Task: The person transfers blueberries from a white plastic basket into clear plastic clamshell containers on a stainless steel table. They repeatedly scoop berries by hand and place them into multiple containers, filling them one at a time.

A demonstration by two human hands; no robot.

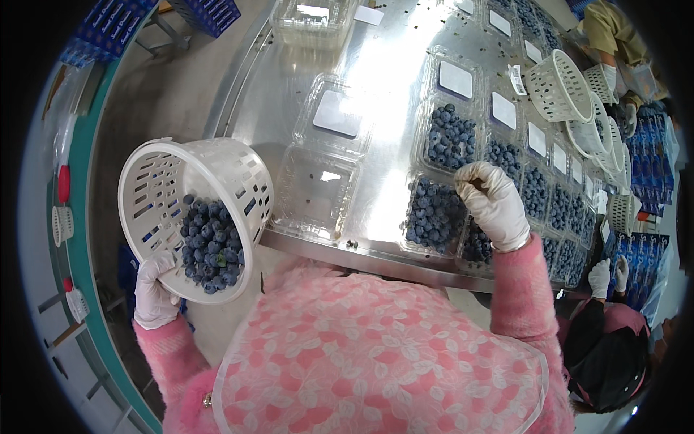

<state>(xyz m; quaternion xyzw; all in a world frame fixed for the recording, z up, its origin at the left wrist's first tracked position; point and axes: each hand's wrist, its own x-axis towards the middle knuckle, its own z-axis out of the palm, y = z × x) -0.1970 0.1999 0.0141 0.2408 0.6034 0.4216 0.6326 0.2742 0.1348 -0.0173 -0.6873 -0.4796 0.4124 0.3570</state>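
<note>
My left hand [157, 290], in a white glove, grips the rim of a white perforated plastic basket [255, 184], which is tilted towards me. Blueberries [211, 244] with a small green leaf among them lie inside it. My gloved right hand [490, 203] is over the inner edge of a clear clamshell filled with blueberries [434, 214]; its fingers are curled together, and whether they pinch something is hidden. Behind that clamshell is another with blueberries [451, 138], its lid folded open with a white label [455, 79]. An open clamshell without berries [317, 190] sits between basket and filled ones.
The stainless steel table [379, 135] ends at a raised metal edge near my apron. Stacked clear clamshells [314, 21] stand at the back left. More filled clamshells [534, 190] and several white baskets [558, 87] line the right. Co-workers' gloved hands [599, 279] are at far right.
</note>
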